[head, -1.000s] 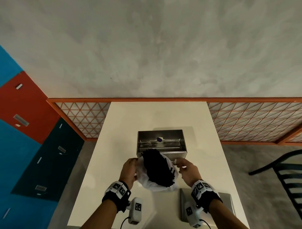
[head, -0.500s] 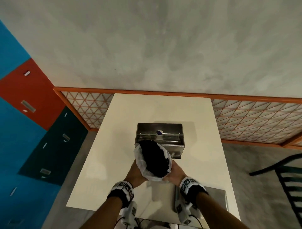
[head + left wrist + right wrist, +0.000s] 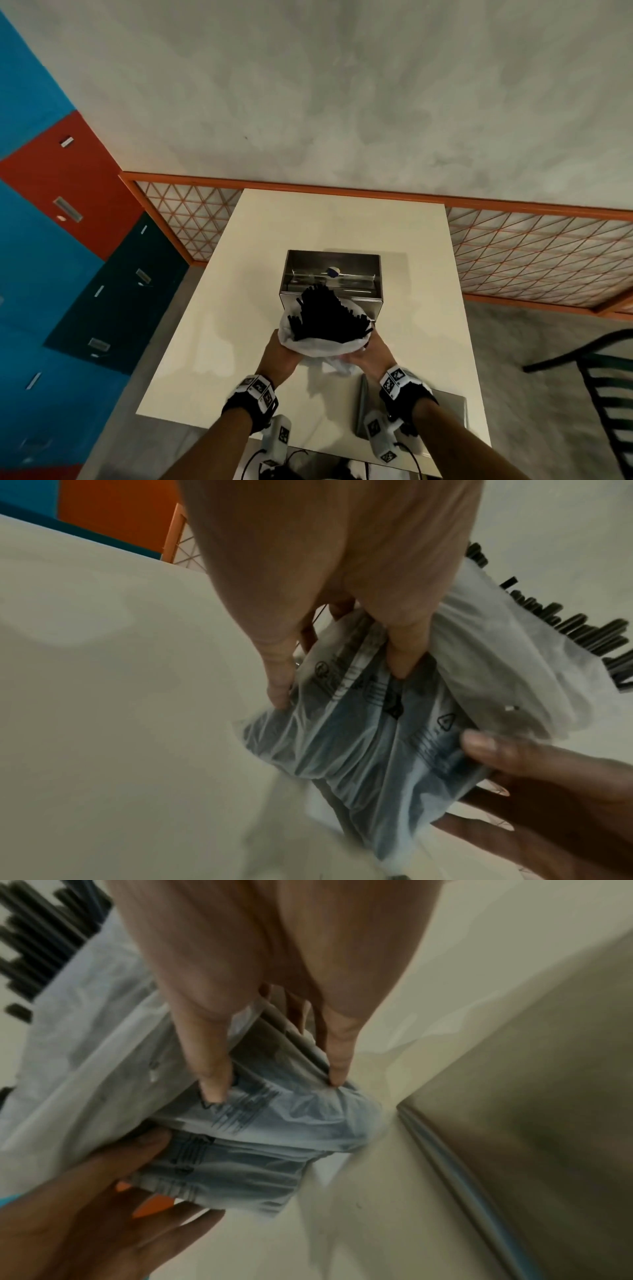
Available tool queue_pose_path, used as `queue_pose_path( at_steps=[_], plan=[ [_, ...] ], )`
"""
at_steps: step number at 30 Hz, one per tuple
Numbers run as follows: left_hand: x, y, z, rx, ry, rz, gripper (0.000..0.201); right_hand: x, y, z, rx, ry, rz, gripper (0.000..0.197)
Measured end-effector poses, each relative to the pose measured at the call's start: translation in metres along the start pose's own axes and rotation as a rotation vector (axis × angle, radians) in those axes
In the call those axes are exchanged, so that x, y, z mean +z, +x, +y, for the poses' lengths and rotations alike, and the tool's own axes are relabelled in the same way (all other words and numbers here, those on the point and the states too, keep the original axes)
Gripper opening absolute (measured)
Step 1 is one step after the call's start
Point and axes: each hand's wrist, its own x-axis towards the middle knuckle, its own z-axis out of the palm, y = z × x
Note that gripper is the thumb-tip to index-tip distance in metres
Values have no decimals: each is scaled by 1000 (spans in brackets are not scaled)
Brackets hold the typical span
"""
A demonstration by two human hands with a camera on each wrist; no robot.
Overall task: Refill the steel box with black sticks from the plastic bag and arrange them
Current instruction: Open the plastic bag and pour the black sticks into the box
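Note:
An open steel box (image 3: 330, 274) stands mid-table with a small blue-and-white object inside. Just in front of it, both hands hold a clear plastic bag (image 3: 322, 347) tilted toward the box, a bundle of black sticks (image 3: 327, 317) fanning out of its mouth over the box's near wall. My left hand (image 3: 282, 353) grips the bag's lower left side; in the left wrist view its fingers (image 3: 279, 685) curl into the bag (image 3: 359, 737). My right hand (image 3: 368, 356) grips the lower right; its fingers (image 3: 209, 1069) dig into the crumpled bag (image 3: 274, 1129), sticks (image 3: 37, 934) at upper left.
A flat steel lid (image 3: 452, 414) lies on the white table (image 3: 246, 308) at the near right, by my right wrist. A dark chair (image 3: 603, 377) stands right of the table. An orange lattice rail (image 3: 534, 253) runs behind; coloured lockers (image 3: 68, 205) are at left.
Both hands slid from the bag's rim to its bottom and lifted it. The bag tipped toward the box, and the sticks slid out of its mouth.

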Motion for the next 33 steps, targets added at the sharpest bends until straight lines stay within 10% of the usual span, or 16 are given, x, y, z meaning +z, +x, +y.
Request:
queue_pose_path(
  at_steps=[9,16,22,29,33],
  plan=[
    [-15,-8,1,101,325,-156,54,-15,-2,9,130,-55,-24,95],
    [-18,-7,13,-165,250,-158,73,-3,6,-14,61,102,-117,100],
    [-29,4,38,-123,103,-458,31,10,3,-26,-4,147,11,72],
    [-54,14,46,-56,298,-315,9,29,7,-9,165,13,182,99],
    [-61,10,41,26,372,-333,28,31,6,7,300,-180,108,98]
  ],
)
